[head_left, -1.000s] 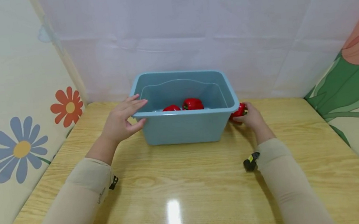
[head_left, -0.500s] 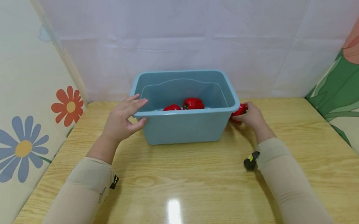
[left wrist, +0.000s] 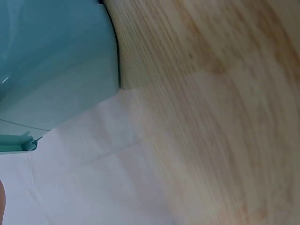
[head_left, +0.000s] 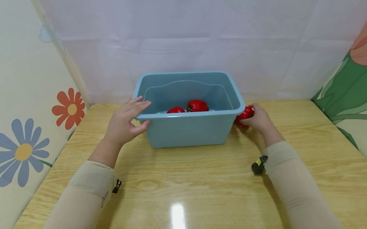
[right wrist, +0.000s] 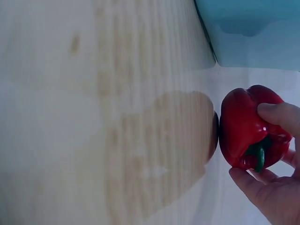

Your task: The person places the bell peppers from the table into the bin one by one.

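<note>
A light-blue plastic bin (head_left: 185,131) stands on the wooden table, and one of its corners fills the upper left of the left wrist view. Over its left rim lie the straight fingers of my left hand (head_left: 124,121), the thumb pointing along the front outside. My right hand (head_left: 259,118) holds a red bell pepper (right wrist: 246,124) by the bin's right side, thumb on one side and fingers on the other. Its green stem (right wrist: 260,157) faces the wrist camera, and the pepper sits at the tabletop. Two more red bell peppers (head_left: 197,106) lie inside the bin, partly hidden by the front wall.
Behind the bin hangs a pale cloth wall (head_left: 173,28). Flower-printed panels flank the wooden table (head_left: 192,189) on the left and right. A small black camera (head_left: 259,165) is strapped at the right sleeve.
My right hand and wrist have shifted slightly to the right, and the bell pepper in it has turned a little. The left hand and the bin stay where they were.
</note>
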A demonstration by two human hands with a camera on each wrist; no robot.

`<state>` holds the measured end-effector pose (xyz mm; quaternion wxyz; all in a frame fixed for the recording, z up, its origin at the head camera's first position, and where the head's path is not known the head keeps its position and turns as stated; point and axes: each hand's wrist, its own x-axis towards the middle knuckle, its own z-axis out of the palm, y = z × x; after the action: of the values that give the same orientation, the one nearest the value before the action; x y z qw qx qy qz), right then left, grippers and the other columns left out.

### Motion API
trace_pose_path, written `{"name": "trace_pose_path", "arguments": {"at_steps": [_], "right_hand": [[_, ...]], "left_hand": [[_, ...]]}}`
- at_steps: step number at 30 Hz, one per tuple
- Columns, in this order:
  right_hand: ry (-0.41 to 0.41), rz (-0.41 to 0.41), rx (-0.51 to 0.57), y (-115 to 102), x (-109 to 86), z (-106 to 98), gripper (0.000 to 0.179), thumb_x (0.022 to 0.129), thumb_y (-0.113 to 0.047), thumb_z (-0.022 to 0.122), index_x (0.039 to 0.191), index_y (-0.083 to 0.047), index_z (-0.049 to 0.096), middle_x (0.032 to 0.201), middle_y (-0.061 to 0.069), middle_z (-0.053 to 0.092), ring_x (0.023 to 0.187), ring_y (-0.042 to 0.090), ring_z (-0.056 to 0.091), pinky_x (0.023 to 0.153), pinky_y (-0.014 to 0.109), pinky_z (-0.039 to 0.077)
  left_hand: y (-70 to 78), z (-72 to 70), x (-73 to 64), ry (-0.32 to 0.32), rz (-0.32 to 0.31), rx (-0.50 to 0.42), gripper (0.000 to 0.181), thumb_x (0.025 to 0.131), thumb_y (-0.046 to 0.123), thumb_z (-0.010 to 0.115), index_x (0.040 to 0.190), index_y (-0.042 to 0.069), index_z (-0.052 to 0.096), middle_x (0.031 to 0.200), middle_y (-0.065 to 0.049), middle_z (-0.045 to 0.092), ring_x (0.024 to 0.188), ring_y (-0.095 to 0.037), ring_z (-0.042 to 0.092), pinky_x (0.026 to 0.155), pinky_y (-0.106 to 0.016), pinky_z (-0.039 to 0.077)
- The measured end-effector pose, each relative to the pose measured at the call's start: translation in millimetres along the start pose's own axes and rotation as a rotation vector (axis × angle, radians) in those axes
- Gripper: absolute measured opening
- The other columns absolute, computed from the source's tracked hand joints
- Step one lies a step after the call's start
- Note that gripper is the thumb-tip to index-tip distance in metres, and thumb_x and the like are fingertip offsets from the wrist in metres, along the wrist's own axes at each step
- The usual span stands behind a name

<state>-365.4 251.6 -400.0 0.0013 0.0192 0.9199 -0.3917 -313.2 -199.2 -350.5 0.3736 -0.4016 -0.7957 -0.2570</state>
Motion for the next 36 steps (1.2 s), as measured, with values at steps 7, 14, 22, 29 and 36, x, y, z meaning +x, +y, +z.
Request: {"name": "trace_pose_path", "arguments": {"at_steps": [7, 14, 22, 29, 36], "right_hand": [[-0.009, 0.026, -0.003, 2.0, -3.2, -6.5, 0.069, 0.079, -0.018, 0.07, 0.135, -0.004, 0.032, 0.132, 0.023, 0.042, 0.12, 0.039, 0.041, 0.098, 0.05, 0.037], [0.017, 0.013, -0.032, 1.0, -5.4, -13.3, 0.07, 0.079, -0.02, 0.069, 0.135, -0.003, 0.032, 0.13, 0.025, 0.044, 0.118, 0.04, 0.042, 0.097, 0.05, 0.038], [0.03, -0.022, -0.02, -5.2, -9.4, -27.2, 0.07, 0.081, -0.025, 0.068, 0.136, -0.003, 0.031, 0.131, 0.024, 0.042, 0.116, 0.04, 0.042, 0.094, 0.051, 0.04], [0.033, -0.021, 0.039, -13.3, -16.4, -40.9, 0.074, 0.081, -0.03, 0.068, 0.138, -0.006, 0.028, 0.137, 0.02, 0.037, 0.118, 0.038, 0.039, 0.091, 0.053, 0.041], [0.053, -0.058, 0.075, -25.4, -22.7, -57.2, 0.078, 0.08, -0.034, 0.068, 0.14, -0.007, 0.027, 0.14, 0.019, 0.036, 0.117, 0.037, 0.041, 0.089, 0.05, 0.042]], "left_hand": [[0.0, -0.3, -0.5, -0.002, -0.004, 0.007, 0.049, 0.075, 0.027, 0.066, 0.119, 0.005, 0.061, 0.116, -0.012, 0.062, 0.119, -0.03, 0.05, 0.104, -0.039, 0.034], [0.9, -0.4, -0.9, -0.007, -0.011, 0.014, 0.05, 0.073, 0.024, 0.068, 0.118, 0.004, 0.061, 0.117, -0.012, 0.062, 0.12, -0.029, 0.049, 0.104, -0.038, 0.034], [1.9, 0.3, -0.5, 0.004, -0.009, 0.0, 0.05, 0.069, 0.016, 0.072, 0.117, 0.005, 0.063, 0.115, -0.012, 0.063, 0.119, -0.029, 0.049, 0.104, -0.038, 0.034], [1.2, 0.4, -0.2, -0.006, 0.006, 0.007, 0.049, 0.072, 0.021, 0.069, 0.118, 0.004, 0.062, 0.116, -0.013, 0.062, 0.119, -0.03, 0.05, 0.105, -0.038, 0.032], [2.3, -0.6, -0.2, -0.008, -0.006, 0.007, 0.05, 0.072, 0.021, 0.069, 0.119, 0.005, 0.061, 0.117, -0.013, 0.062, 0.119, -0.031, 0.049, 0.105, -0.038, 0.033]]}}
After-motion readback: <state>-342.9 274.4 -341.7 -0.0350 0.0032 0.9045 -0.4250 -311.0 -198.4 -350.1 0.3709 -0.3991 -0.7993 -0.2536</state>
